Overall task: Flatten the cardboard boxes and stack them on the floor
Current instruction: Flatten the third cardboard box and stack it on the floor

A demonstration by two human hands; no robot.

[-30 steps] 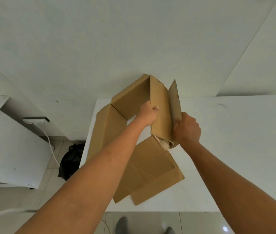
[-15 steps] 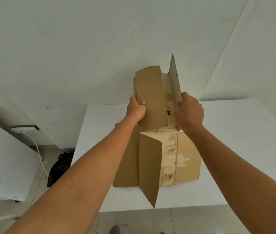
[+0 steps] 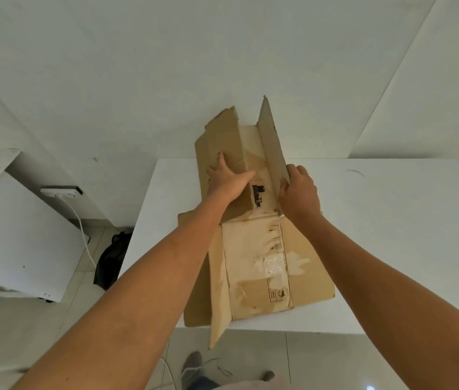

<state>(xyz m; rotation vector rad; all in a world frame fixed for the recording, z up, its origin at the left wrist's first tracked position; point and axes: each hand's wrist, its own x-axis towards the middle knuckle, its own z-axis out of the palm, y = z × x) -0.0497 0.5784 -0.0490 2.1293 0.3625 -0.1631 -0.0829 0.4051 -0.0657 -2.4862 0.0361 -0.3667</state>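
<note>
Head view: cardboard box (image 3: 301, 280), opened out and nearly flat, is laid on the white table (image 3: 391, 235), one flap overhanging the near edge. Left hand (image 3: 227, 180) is pressed flat on the far left flap, fingers spread apart. Right hand (image 3: 298, 194) is curled round the upright right flap, fingers clamped on it.

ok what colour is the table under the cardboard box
White table, clearest in the head view.
</note>
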